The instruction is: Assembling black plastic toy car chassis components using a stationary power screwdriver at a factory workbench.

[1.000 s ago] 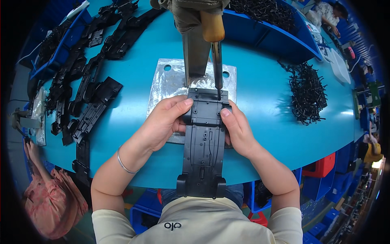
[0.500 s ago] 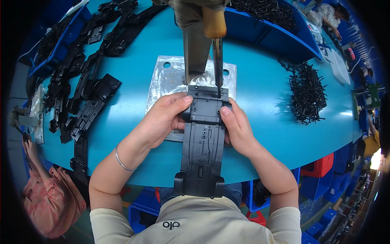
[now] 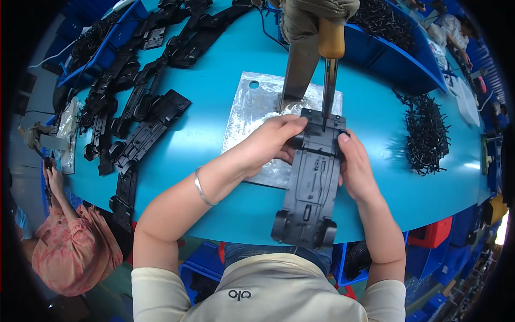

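"Step in hand, would you say?"

"Positioning, as I judge it; the black plastic chassis panel [image 3: 314, 177] has its far end beneath the amber-handled tool [image 3: 330, 75], whose shaft ends about midway across; whether the tip touches, I cannot tell."

"And the grip?"

"Narrow on both sides; the left hand [image 3: 268, 142] pinches the panel's left edge, thumb on top, fingers curling under; the right hand [image 3: 357, 166] clasps the opposite edge, thumb on top, its other fingers mostly hidden."

"Where does the panel lie?"

"Its far end overlaps the right side of the metal plate [image 3: 252, 115]; its near end, with two rounded arches, reaches about the near edge of the teal table [image 3: 214, 96]."

"What does the next move call for?"

"A steady hold, I think, with small sideways corrections under the tip; too loose a pinch could let the panel skew."

"What differs from half a second ago?"

"The tip stood by the panel's far right corner then; the panel has since shifted rightward relative to the tool; the whole view has swung too, so table and plate appear further right."
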The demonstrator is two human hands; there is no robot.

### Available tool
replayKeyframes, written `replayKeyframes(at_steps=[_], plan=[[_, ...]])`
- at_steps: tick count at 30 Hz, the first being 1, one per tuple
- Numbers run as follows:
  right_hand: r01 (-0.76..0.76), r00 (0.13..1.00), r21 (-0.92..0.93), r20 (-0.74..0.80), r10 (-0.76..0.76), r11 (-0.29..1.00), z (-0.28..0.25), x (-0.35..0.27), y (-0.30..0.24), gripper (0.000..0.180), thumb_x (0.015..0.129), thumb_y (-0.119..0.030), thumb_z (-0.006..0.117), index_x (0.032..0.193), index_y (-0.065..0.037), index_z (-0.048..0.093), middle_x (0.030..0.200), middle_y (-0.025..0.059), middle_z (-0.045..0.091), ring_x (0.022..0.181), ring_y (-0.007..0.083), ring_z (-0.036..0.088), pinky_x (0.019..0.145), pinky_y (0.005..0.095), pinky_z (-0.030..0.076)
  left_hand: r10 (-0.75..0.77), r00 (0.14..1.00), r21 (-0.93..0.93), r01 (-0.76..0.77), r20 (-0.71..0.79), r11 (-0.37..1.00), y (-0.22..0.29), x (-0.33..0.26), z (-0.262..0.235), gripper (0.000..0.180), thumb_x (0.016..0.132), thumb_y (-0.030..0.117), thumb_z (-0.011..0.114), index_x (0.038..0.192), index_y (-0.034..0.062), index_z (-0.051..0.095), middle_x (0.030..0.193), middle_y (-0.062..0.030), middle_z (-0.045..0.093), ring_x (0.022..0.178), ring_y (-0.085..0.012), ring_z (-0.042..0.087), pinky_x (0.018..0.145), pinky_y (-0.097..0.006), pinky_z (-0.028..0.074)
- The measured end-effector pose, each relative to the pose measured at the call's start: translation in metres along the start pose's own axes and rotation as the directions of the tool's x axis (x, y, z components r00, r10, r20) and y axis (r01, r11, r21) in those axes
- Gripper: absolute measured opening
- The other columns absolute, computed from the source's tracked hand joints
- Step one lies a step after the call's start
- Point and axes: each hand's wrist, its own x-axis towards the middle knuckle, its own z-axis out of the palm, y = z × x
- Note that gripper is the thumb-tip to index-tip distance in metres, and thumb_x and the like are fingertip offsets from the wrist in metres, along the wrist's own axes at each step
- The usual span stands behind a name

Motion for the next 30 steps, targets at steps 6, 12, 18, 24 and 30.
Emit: replayKeyframes(at_steps=[6, 12, 18, 24, 30], plan=[[0.042, 0.997, 0.099, -0.069, -0.035, 0.994, -0.011, 0.008, -0.004, 0.031, 0.082, -0.03, 0.034, 0.094, -0.002, 0.043, 0.061, 0.0022, 0.048, 0.038, 0.0065, 0.038, 0.032, 0.0183, 0.027, 0.021, 1.0, -0.022, -0.021, -0.009, 1.0, 0.003, 0.022, 0.017, 0.037, 0.084, 0.035, 0.029, 0.095, 0.0053, 0.048, 0.073, -0.0021, 0.053, 0.058, -0.0082, 0.05, 0.054, -0.02, 0.042], [0.086, 0.993, 0.123, -0.088, -0.075, 0.989, -0.015, 0.009, -0.003, 0.031, 0.082, -0.032, 0.034, 0.093, -0.005, 0.044, 0.07, 0.0024, 0.053, 0.044, 0.0043, 0.046, 0.03, 0.0161, 0.026, 0.043, 0.998, -0.003, -0.043, -0.056, 0.999, 0.013, 0.021, 0.024, 0.037, 0.083, 0.036, 0.03, 0.092, 0.0068, 0.05, 0.073, -0.0011, 0.053, 0.062, -0.0067, 0.05, 0.056, -0.02, 0.041], [0.099, 0.994, 0.133, -0.067, -0.091, 0.986, -0.012, 0.013, -0.002, 0.03, 0.082, -0.033, 0.034, 0.093, -0.006, 0.043, 0.068, 0.0022, 0.053, 0.044, 0.0041, 0.046, 0.03, 0.016, 0.026, 0.035, 0.998, -0.021, -0.036, -0.044, 0.999, 0.015, 0.021, 0.02, 0.034, 0.082, 0.037, 0.036, 0.093, 0.0075, 0.047, 0.078, -0.0019, 0.052, 0.068, -0.0077, 0.05, 0.06, -0.021, 0.041], [0.119, 0.991, 0.122, -0.08, -0.11, 0.985, -0.012, 0.013, -0.004, 0.032, 0.082, -0.034, 0.034, 0.094, -0.006, 0.042, 0.069, 0.0025, 0.053, 0.044, 0.0042, 0.046, 0.03, 0.0161, 0.026, 0.035, 0.999, -0.031, -0.036, -0.017, 0.999, 0.016, 0.024, 0.019, 0.034, 0.081, 0.038, 0.037, 0.091, 0.0073, 0.048, 0.079, -0.003, 0.053, 0.068, -0.0092, 0.05, 0.062, -0.022, 0.04], [0.111, 0.992, 0.146, -0.083, -0.099, 0.983, -0.008, 0.011, -0.007, 0.032, 0.082, -0.032, 0.035, 0.093, -0.003, 0.042, 0.063, 0.0025, 0.048, 0.04, 0.0058, 0.037, 0.034, 0.0174, 0.027, 0.038, 0.998, -0.018, -0.039, -0.051, 0.999, 0.016, 0.025, 0.016, 0.033, 0.08, 0.038, 0.039, 0.088, 0.0074, 0.049, 0.077, -0.0033, 0.053, 0.064, -0.0102, 0.05, 0.057, -0.022, 0.039]])
